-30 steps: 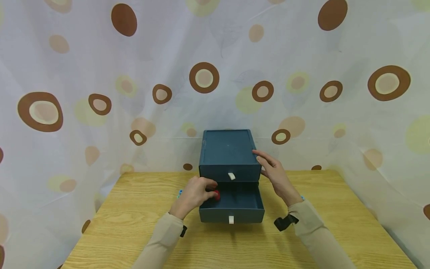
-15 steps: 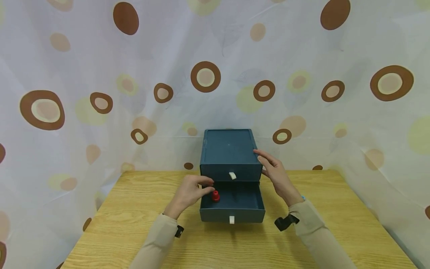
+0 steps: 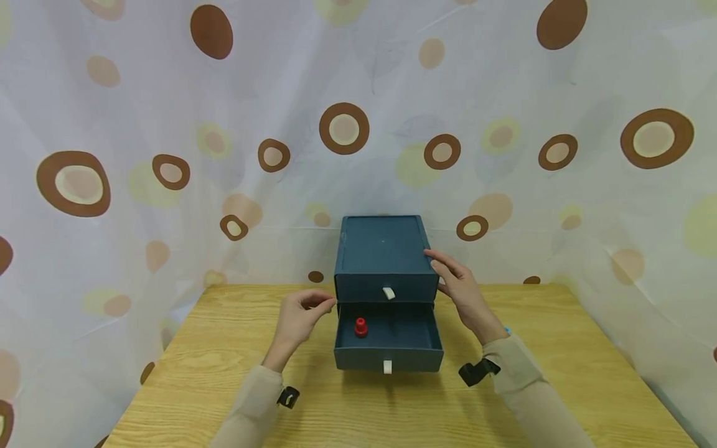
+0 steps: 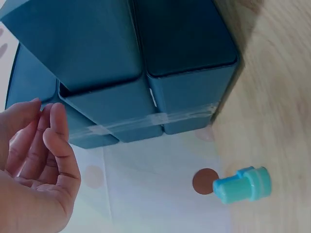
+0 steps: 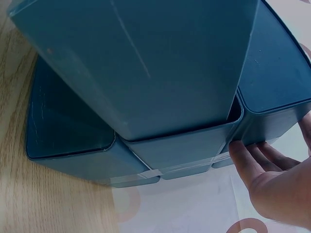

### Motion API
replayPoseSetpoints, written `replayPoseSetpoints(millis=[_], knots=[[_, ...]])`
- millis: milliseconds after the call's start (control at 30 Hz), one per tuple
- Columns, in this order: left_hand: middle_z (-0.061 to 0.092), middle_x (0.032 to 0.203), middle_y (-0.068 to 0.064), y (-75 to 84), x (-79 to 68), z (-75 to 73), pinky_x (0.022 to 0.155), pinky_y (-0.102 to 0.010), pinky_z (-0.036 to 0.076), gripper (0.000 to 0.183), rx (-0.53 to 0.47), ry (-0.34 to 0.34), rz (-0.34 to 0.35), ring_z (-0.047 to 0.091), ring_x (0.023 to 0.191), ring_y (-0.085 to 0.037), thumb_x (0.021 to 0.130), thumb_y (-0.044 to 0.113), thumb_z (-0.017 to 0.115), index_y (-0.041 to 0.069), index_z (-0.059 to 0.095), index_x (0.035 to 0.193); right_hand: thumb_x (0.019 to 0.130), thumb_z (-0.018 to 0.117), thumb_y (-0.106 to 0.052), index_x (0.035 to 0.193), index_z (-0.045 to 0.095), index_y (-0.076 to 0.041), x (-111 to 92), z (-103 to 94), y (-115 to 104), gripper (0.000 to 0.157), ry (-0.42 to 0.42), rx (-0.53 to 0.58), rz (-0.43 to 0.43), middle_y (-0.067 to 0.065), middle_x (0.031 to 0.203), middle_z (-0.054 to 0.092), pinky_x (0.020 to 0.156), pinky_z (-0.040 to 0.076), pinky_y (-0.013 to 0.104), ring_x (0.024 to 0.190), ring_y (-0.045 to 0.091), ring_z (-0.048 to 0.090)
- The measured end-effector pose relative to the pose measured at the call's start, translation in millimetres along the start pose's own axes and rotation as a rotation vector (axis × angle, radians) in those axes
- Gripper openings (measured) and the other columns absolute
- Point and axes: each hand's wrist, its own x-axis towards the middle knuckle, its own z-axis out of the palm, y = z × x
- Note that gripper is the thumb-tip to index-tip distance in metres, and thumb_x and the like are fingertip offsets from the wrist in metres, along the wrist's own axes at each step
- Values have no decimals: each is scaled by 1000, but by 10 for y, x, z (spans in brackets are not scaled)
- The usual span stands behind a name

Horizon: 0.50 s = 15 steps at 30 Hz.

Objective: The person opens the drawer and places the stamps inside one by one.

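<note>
Red piece (image 3: 361,328) stands long axis up in pulled-out lower drawer (image 3: 414,359), right of left hand (image 3: 298,316) and slightly below its fingertips. Left's nearer, btw: fingertips narrow, nothing held. Right hand (image 3: 463,292) looser, fingers touching cabinet (image 3: 383,249) edge.

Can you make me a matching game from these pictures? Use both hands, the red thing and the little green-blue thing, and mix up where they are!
Things
1. Red piece
2. Green-blue piece
3. Left hand
4. Right hand

Places
A. Touching the right side of the cabinet
B. Inside the open drawer
C. On the table, outside the drawer
D. At the left side of the cabinet, holding nothing

Right pairs: 1-B, 2-C, 3-D, 4-A
</note>
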Motion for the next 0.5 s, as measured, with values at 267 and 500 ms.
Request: replayPoseSetpoints(millis=[267, 500], knots=[[74, 90, -15, -127, -72, -159, 67, -26, 54, 17, -89, 20, -91, 69, 77, -18, 87, 20, 76, 5, 76, 97, 104, 45, -43, 150, 40, -11, -12, 10, 5, 57, -4, -3, 2, 9, 162, 24, 115, 26, 61, 151, 31, 17], [73, 96, -17, -262, -59, -302, 62, -28, 52, 25, -127, 48, -233, 69, 78, -15, 89, 21, 75, 1, 74, 103, 103, 45, -44, 150, 40, -12, -7, 3, -15, 57, 3, -5, 8, 9, 162, 24, 115, 27, 60, 151, 31, 17]])
